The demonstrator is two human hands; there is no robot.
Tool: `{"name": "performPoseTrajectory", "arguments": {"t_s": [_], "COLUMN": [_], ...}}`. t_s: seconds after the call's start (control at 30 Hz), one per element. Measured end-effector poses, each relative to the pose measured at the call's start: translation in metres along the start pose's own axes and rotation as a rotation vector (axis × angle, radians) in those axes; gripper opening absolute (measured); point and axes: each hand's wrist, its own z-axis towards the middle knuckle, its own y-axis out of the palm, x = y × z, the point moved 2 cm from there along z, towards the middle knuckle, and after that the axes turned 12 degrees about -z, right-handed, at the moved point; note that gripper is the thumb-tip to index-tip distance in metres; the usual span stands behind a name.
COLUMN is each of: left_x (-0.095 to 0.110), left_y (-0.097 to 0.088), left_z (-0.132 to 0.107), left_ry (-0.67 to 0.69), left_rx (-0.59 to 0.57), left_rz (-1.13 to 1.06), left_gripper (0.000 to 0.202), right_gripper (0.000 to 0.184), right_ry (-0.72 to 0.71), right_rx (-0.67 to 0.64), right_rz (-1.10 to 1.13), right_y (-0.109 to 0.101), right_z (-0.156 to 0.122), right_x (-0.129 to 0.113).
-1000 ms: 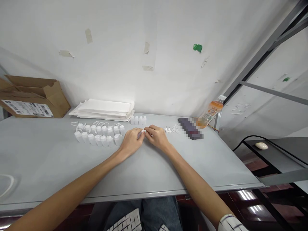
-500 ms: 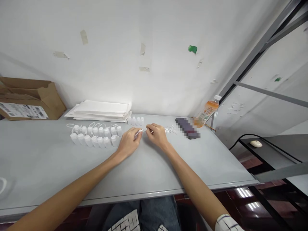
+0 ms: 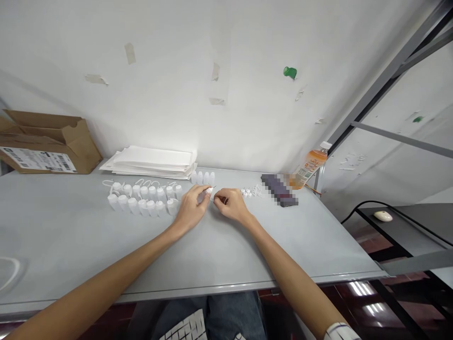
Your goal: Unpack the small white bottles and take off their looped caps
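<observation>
My left hand (image 3: pixel 194 204) is closed, its thumb and fingers pinching a small white cap (image 3: pixel 209 190) with a thin dark tip sticking out. Close beside it, my right hand (image 3: pixel 230 204) is also closed in a pinch; a bit of thin white strap shows at its fingertips, mostly hidden. Left of my hands stand two rows of small white bottles (image 3: pixel 133 205), several with white loops at their caps. Behind my left hand is a short row of small white bottles without caps (image 3: pixel 200 178). Loose white caps (image 3: pixel 247 193) and thin white straps (image 3: pixel 257 190) lie to the right.
A stack of white sheets (image 3: pixel 152 160) lies against the wall, with an open cardboard box (image 3: pixel 79 146) to its left. At the right are a blurred dark phone-like object (image 3: pixel 279 190) and a bottle of orange drink (image 3: pixel 309 165). The grey table's front edge (image 3: pixel 212 286) runs before me.
My fingertips have moved slightly apart. The thin white piece that spanned both hands no longer shows between them, and a cap with a dark tip now shows in the left. The view has shifted slightly.
</observation>
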Motion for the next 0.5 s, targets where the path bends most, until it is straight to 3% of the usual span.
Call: {"name": "performPoseTrajectory", "arguments": {"t_s": [0.23, 0.5], "left_x": [-0.0012, 0.0007], "left_y": [0.0013, 0.0013], "left_z": [-0.0009, -0.0038], "left_ry": [-0.059, -0.064], "left_rx": [0.027, 0.027], "left_rz": [-0.185, -0.138], "left_gripper": [0.029, 0.025], "right_gripper": [0.026, 0.044], "right_ry": [0.105, 0.304], "right_rx": [0.129, -0.066], "right_rz": [0.206, 0.685], "right_y": [-0.0106, -0.0046], "right_z": [0.0015, 0.0030], "right_x": [-0.0009, -0.0028]}}
